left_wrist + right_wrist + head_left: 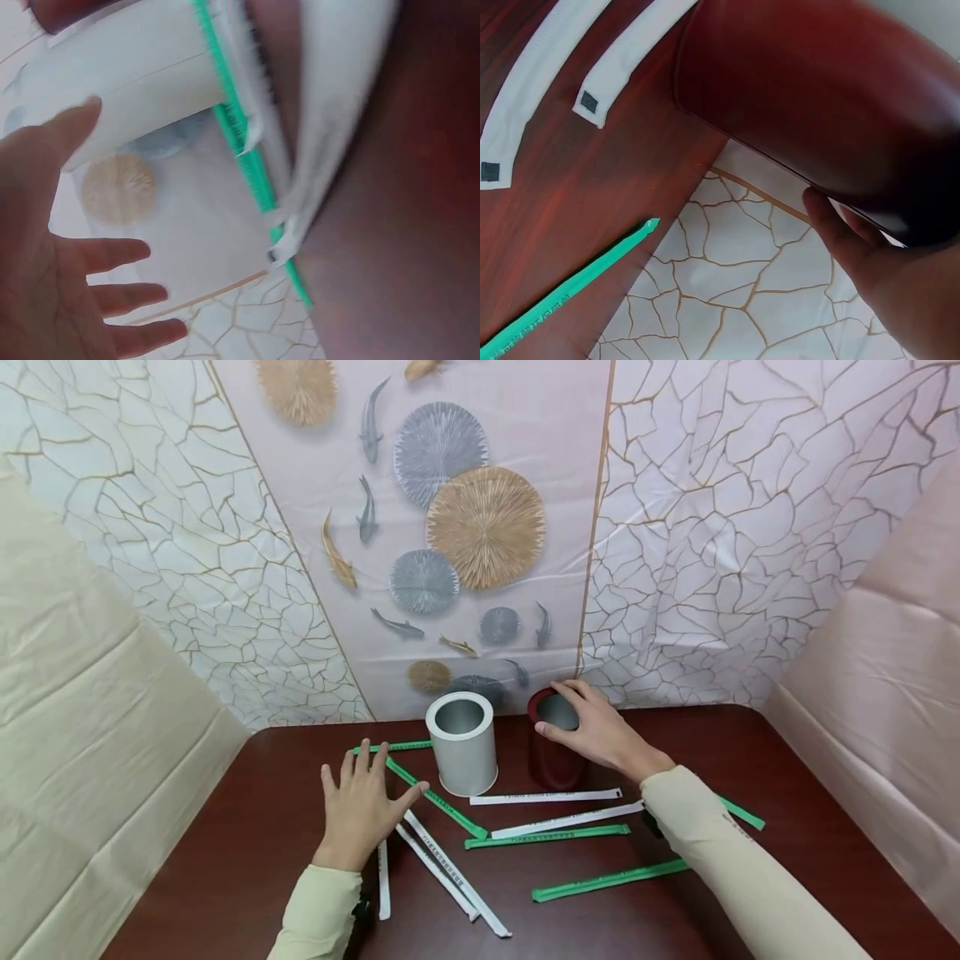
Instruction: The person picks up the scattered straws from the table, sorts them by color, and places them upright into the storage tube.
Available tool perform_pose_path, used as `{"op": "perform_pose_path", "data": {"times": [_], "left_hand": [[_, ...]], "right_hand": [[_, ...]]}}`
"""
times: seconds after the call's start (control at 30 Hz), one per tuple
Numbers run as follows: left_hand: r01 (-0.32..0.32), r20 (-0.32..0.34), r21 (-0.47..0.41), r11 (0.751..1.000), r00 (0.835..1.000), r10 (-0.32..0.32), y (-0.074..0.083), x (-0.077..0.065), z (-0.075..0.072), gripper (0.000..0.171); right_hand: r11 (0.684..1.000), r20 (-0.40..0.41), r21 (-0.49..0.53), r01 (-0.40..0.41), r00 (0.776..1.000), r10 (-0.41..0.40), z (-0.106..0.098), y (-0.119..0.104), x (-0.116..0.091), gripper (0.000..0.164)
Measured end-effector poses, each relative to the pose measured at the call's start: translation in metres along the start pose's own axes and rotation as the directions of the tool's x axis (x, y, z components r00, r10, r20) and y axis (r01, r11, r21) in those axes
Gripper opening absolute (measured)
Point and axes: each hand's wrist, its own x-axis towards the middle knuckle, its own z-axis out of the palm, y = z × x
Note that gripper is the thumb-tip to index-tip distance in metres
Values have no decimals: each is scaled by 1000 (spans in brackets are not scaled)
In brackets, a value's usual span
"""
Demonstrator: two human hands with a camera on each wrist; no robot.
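At the back of the table, my right hand [600, 731] holds the dark red can [553, 768] at its top, thumb and fingers spread round the open rim. In the right wrist view the fingers [836, 229] lie along the side of this can. My left hand [358, 810] hovers over the left part of the table, fingers spread and palm down, holding nothing. Closest to it are a green wrapped straw [435, 797] and white wrapped straws [450, 864]. Between the hands stands a white can [467, 760], upright with its open top showing a grey inside.
More slim wrapped straws lie scattered: a white one [547, 797] before the cans, a green one [600, 881] near the front and another green one [742, 812] by the right sleeve. A patterned cloth wall [675, 635] rises behind the table [247, 860].
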Motion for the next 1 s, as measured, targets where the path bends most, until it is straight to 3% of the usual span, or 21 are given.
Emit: {"op": "perform_pose_path", "data": {"times": [0.13,0.3,0.43,0.53,0.63,0.83,1.0], "left_hand": [[23,35,-127,992,999,-19,-4,5,-23,75],[150,174,-247,957,979,-109,-21,1,-38,50],[235,292,-316,919,946,-141,-32,-12,-32,41],[308,380,-335,890,909,-171,-35,-22,-23,39],[368,423,-340,866,882,-209,-35,-29,-14,36],[405,417,-400,822,879,-230,-29,-29,-7,28],[388,419,-347,854,878,-229,-26,-30,-5,24]], "right_hand": [[1000,-17,4,-23,1000,23,-2,2,0,96],[1000,-22,3,-22,1000,22,-3,3,1,94],[999,-23,24,-28,999,28,2,1,2,94],[998,-10,53,-39,999,39,8,-1,3,97],[996,2,80,-40,999,40,12,-2,4,97],[995,-15,91,-48,999,50,11,-2,3,93],[995,-24,89,-45,999,47,7,-1,2,92]]}}
